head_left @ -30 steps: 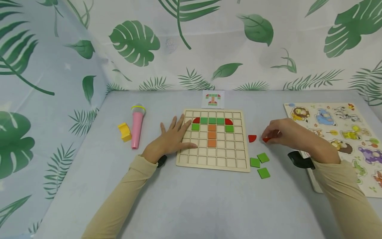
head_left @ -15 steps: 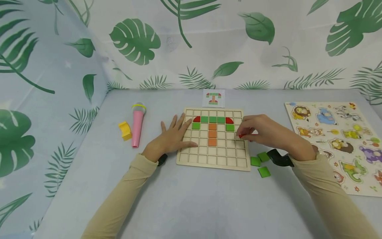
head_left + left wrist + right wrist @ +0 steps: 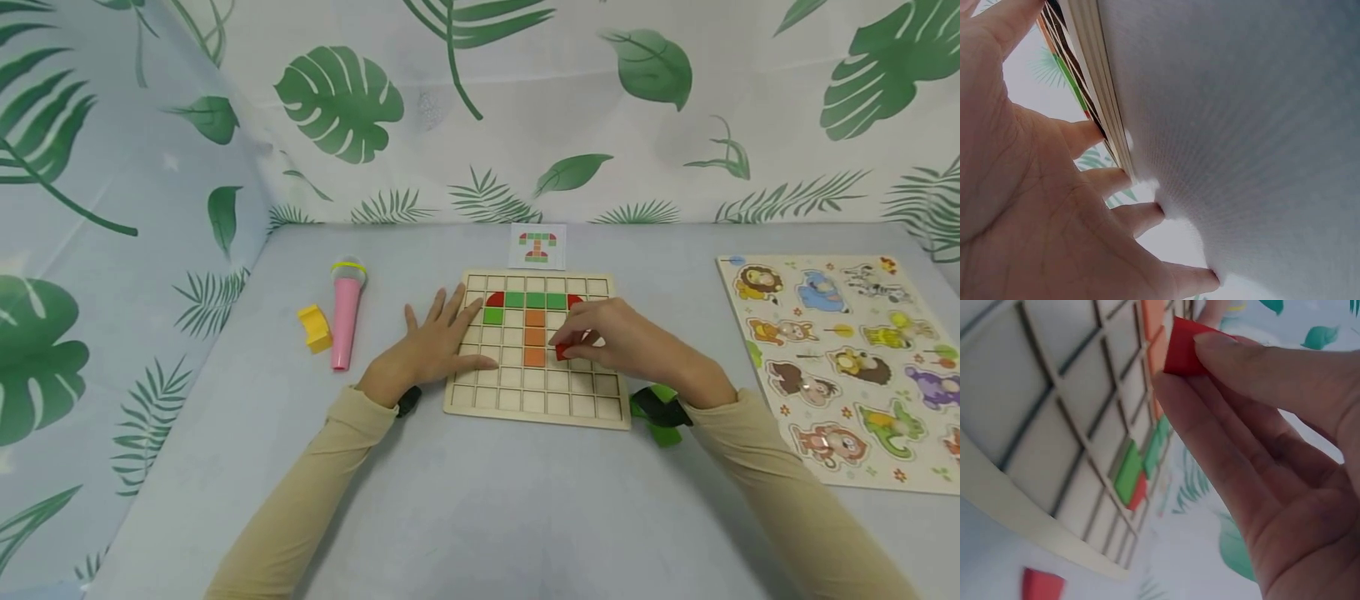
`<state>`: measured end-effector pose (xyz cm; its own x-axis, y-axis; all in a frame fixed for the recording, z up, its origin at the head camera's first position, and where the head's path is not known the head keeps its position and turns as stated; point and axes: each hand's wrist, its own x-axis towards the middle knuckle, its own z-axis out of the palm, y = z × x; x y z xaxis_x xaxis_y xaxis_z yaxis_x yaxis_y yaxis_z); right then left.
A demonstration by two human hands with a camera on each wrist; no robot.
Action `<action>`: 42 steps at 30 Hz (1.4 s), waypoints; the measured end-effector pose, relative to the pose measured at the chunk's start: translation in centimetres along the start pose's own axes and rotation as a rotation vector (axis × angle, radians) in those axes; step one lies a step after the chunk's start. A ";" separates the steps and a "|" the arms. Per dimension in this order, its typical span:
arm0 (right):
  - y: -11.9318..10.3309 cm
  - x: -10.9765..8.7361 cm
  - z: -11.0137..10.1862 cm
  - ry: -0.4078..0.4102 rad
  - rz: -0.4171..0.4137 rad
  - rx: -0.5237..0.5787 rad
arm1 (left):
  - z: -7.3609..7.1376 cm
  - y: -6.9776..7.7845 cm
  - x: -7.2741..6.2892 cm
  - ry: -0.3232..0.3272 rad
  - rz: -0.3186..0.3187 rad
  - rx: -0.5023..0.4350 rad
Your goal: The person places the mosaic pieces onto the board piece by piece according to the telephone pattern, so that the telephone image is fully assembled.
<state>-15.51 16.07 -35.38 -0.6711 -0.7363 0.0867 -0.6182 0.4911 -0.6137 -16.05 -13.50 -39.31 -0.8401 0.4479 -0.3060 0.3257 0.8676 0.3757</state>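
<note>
My left hand (image 3: pixel 426 346) lies with spread fingers on the left edge of a wooden grid board (image 3: pixel 510 379); in the left wrist view its fingertips touch the board's side and the tabletop. Over the cells just right of the orange tiles (image 3: pixel 535 337), my right hand (image 3: pixel 611 337) pinches a red quarter-round tile (image 3: pixel 1186 347) between thumb and fingers. On the board, a row of green tiles (image 3: pixel 536 300) runs between red corner tiles (image 3: pixel 496 299). One green tile (image 3: pixel 492 317) sits below the left corner; its right-hand match (image 3: pixel 1127 475) shows only in the right wrist view.
A pattern card (image 3: pixel 537 247) lies behind the board. Left stand a pink toy microphone (image 3: pixel 345 325) and a yellow block (image 3: pixel 315 328). Right lie an animal puzzle board (image 3: pixel 847 367), loose green tiles (image 3: pixel 666 436) partly under my wrist strap, and another red tile (image 3: pixel 1042 584).
My right hand has picked up the red tile from the table right of the board and carried it left over the grid. The left hand stays in place.
</note>
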 end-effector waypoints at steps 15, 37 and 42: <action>1.0 0.1 1.9 0.076 0.079 0.084 | 0.1 -0.1 0.2 0.000 0.000 0.000; 0.0 0.6 2.5 0.074 0.115 -0.021 | -0.1 0.1 -0.1 -0.004 -0.001 -0.010; -0.5 0.7 2.5 0.066 0.133 -0.062 | 0.0 0.1 0.0 0.000 0.003 -0.010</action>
<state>-14.69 14.13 -37.00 -0.7729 -0.6317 0.0601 -0.5445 0.6116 -0.5740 -15.99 -13.45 -39.26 -0.8392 0.4504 -0.3048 0.3239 0.8642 0.3851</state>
